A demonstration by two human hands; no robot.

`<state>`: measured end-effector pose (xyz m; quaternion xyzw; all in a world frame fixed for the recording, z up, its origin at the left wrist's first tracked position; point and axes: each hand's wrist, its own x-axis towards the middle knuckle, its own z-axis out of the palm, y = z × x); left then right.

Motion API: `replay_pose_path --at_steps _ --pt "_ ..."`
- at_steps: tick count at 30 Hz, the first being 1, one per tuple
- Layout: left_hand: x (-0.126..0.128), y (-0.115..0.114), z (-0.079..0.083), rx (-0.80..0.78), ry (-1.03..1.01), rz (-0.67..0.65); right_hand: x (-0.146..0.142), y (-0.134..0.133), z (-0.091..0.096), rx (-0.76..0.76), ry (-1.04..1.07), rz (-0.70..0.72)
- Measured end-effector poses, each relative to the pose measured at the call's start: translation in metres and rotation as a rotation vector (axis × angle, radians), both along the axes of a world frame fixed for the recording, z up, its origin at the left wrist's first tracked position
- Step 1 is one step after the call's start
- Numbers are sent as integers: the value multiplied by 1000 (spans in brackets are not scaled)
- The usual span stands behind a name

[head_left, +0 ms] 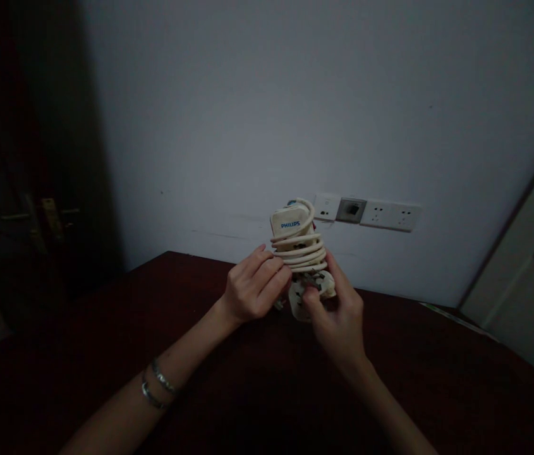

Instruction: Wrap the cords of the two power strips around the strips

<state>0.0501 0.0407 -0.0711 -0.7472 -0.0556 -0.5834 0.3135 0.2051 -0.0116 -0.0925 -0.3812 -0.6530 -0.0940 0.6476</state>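
Note:
I hold a cream power strip (292, 226) upright above the dark wooden table (105, 354); it carries a blue brand label and has its own cable (301, 251) wound round its middle. My left hand (251, 287) curls its fingers against the coiled cable from the left. My right hand (337, 309) grips the lower end from the right, with the thumb pressed on the plug (302, 296). Two bracelets (157, 385) sit on my left wrist.
A row of wall sockets (371, 212) runs along the pale wall just behind the strip. A dark door with a brass handle (48, 218) stands at the left. A white door (532, 278) is at the right. The room is dim.

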Motion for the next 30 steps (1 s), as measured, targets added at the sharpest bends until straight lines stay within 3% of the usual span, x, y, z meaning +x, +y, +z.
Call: replay_pose_path --at_steps 5,13,18,21,23,30 --pt "0 -6 5 102 5 76 -3 -2 -1 -11 -66 -4" --pt "1 -2 2 59 21 151 -3 -5 2 -77 -118 -92" --pt "0 1 0 80 21 101 -3 -10 7 -176 -160 -164" --pt "-1 1 0 -7 30 31 -4 -12 10 -211 -184 -208" --pt "-1 0 0 -32 35 54 -4 -14 12 -211 -202 -237" --pt "-1 -3 3 181 30 205 -5 -16 13 -214 -257 -314"
